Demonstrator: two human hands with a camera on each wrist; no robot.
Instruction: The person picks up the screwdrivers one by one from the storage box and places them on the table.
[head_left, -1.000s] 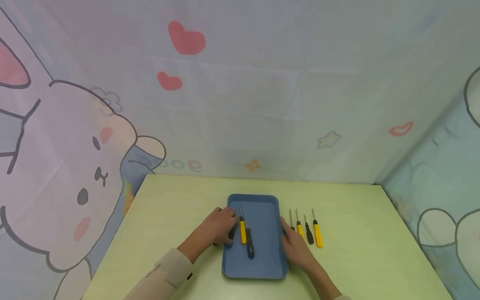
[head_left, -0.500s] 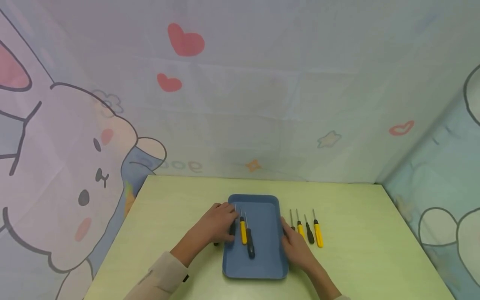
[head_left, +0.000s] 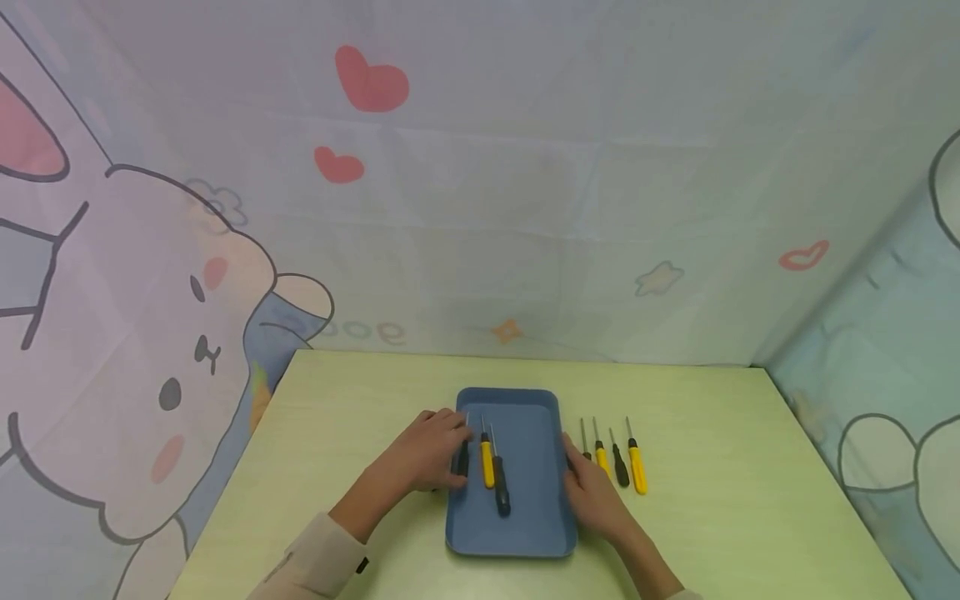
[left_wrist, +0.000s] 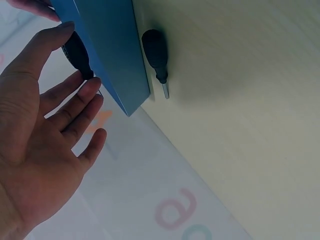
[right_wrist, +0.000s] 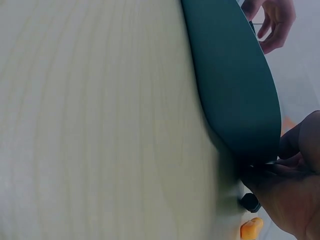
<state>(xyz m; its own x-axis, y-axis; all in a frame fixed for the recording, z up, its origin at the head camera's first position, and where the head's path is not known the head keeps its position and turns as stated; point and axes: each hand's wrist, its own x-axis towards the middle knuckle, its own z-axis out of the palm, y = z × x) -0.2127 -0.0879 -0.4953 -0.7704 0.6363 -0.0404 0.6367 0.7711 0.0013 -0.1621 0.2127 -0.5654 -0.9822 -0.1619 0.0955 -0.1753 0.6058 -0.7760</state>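
Nearest, a pale sleeve (head_left: pixel 318 554) is running up from the lower edge; past it the left hand (head_left: pixel 429 452) is pinching a slim black screwdriver (head_left: pixel 463 460), thumb at the handle's butt, a fingertip by its collar, the little finger standing free; the hold is looking light; the tool is lining up just inside the left wall of the blue tray (head_left: pixel 536 512); whether it is bearing on the tray floor, I cannot tell.

Right hand (head_left: pixel 595 500) is gripping the tray's right edge, fingers partly hidden; probably steadying it. Step in hand, as I am judging it: settling this screwdriver into the tray; next move is calling for loosening the pinch without nudging the neighbours, then perhaps turning to the loose one outside.

Within the tray, a yellow-handled screwdriver (head_left: pixel 487 464) and a bigger black screwdriver (head_left: pixel 501 489) are lying close together, tips pointing away; on the table (head_left: pixel 712 483), a loose black screwdriver (left_wrist: pixel 156 52) is resting just beside the tray's left wall, showing clearly only from the left wrist; to the tray's right, four more screwdrivers (head_left: pixel 620 468) are lying in a row; farthest, a printed cloth (head_left: pixel 525 208) is hanging behind.
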